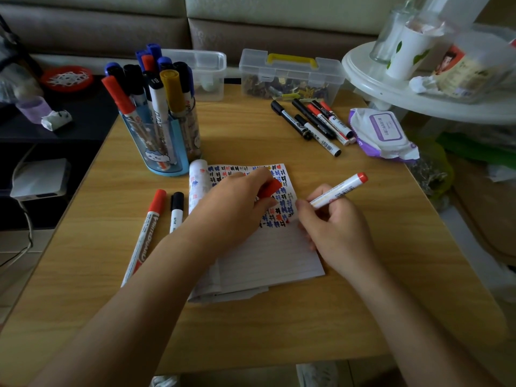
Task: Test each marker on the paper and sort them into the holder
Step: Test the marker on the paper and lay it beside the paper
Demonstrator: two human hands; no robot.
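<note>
1. The right hand (335, 222) pinched a red marker (339, 191) by its lower barrel, tip down at the paper (268, 255).
2. The left hand (231, 208) pinched its red cap (269, 188) over the scribbles.
3. The marker looked light, stiff and smooth; a mid-barrel grip would likely suit it.
4. Two markers (159, 219) lay left of the paper.
5. Farther back, the holder (164, 141) stood crowded; loose markers (315, 121) waited on the right.
</note>
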